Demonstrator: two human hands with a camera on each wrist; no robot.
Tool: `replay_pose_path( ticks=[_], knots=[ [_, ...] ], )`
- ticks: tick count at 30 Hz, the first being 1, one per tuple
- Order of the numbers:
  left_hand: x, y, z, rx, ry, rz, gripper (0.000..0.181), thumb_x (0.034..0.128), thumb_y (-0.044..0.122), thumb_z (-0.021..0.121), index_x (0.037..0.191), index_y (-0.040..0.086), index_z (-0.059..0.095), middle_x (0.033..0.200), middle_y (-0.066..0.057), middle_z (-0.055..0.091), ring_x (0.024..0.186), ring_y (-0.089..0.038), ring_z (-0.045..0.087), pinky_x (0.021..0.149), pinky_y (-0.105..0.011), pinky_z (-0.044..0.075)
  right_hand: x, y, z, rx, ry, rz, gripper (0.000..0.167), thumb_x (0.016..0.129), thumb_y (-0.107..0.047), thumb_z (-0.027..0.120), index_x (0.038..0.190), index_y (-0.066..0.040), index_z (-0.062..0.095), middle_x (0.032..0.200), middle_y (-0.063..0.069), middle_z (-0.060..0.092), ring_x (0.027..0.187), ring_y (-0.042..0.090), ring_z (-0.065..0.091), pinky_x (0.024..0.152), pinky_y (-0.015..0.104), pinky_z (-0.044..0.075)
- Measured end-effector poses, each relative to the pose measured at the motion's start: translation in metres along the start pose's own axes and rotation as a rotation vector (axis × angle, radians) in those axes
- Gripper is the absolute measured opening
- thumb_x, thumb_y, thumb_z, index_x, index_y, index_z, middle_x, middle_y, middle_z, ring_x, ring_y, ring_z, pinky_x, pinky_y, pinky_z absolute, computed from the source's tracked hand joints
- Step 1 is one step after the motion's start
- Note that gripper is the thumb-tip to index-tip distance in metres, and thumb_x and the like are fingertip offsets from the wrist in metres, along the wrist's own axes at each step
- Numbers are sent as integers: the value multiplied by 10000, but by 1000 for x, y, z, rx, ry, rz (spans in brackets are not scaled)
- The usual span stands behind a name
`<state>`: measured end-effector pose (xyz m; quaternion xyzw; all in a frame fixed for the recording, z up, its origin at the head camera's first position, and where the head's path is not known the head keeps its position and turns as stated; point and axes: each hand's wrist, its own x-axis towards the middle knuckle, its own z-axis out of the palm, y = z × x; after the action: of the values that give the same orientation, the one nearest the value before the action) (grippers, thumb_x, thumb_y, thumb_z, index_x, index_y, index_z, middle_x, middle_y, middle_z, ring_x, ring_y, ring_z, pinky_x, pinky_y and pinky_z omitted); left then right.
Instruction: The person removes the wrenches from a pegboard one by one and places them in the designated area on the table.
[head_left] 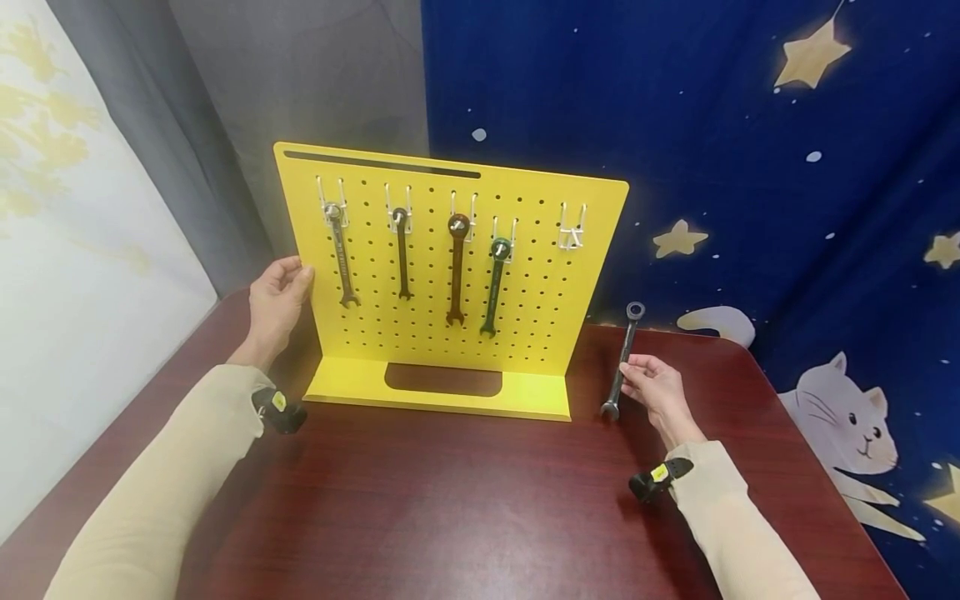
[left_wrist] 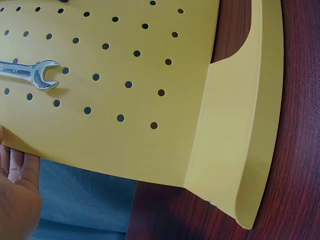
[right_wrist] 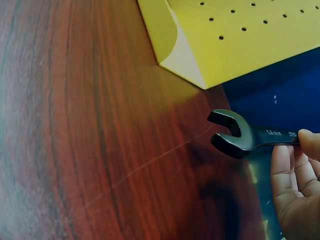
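Note:
A yellow pegboard [head_left: 442, 333] stands on the table, with several combination wrenches hanging on its white hooks. They include a silver wrench [head_left: 341, 254], a small dark wrench [head_left: 402, 254], a brown wrench [head_left: 457, 271] and a green wrench [head_left: 495, 287]. My left hand [head_left: 277, 296] pinches the board's left edge; in the left wrist view the silver wrench's open end [left_wrist: 45, 75] shows near that hand [left_wrist: 20, 195]. To the right of the board, my right hand [head_left: 652, 387] holds a dark grey wrench [head_left: 627, 354] by its shaft, ring end up and open jaw down.
The rightmost white hook [head_left: 572, 237] has no wrench on it. Below the board's foot extends the dark red wooden table [head_left: 450, 500]. A blue curtain [head_left: 540, 83] with stars and a cat hangs behind, beside a grey curtain [head_left: 315, 75] and a pale panel [head_left: 82, 317].

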<state>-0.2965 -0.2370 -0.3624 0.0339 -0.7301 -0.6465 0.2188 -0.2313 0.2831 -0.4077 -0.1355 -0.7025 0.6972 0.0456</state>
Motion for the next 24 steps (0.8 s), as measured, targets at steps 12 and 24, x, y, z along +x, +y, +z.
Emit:
replay_pose_path(
  ticks=[12,24],
  knots=[
    [1,-1,0,-1,-5,8,179,923,254,606,1077,166,579,900,180,590,857,19,565,803,-99,476,7,12,-9,-60,-48,52,72,892,15,581,905,-55,579,671,-78,598,609,32,584,595,183,552],
    [1,-2,0,-45,-5,0,145,920,216,612,1056,172,586,906,165,609,856,12,578,791,-88,478,11,16,-13,-163,-37,103,135,902,-24,594,1001,57,551,670,-71,579,596,34,566,579,182,550]
  ],
)
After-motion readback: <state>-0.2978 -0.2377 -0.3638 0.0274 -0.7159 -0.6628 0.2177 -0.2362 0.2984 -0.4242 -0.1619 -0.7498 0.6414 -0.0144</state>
